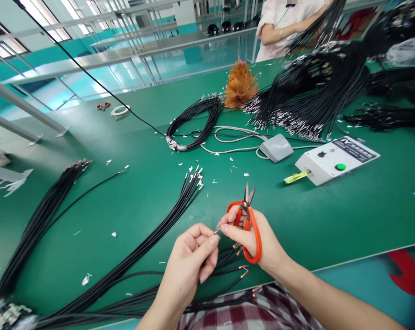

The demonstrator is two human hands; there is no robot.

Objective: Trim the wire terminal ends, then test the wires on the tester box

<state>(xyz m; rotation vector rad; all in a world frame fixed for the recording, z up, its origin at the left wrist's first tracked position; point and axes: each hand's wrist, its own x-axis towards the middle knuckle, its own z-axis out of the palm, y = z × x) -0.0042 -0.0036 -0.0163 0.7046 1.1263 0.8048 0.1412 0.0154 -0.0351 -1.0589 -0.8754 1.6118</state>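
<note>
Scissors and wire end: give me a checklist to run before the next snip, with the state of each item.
1. Wire end pinched between both hands: ok; left hand and right hand meet on it.
2. Scissors secure: ok; orange loops sit on the right hand's fingers.
3. Blades away from fingertips: ok; they point up and away, slightly parted.
4. Blades lined up on the wire: not ok; they are above it, not across it.
5. Terminal condition at the tip: cannot tell, too small.
6. Mat beyond the hands free of other cables: ok; the bundle lies to the left.
</note>
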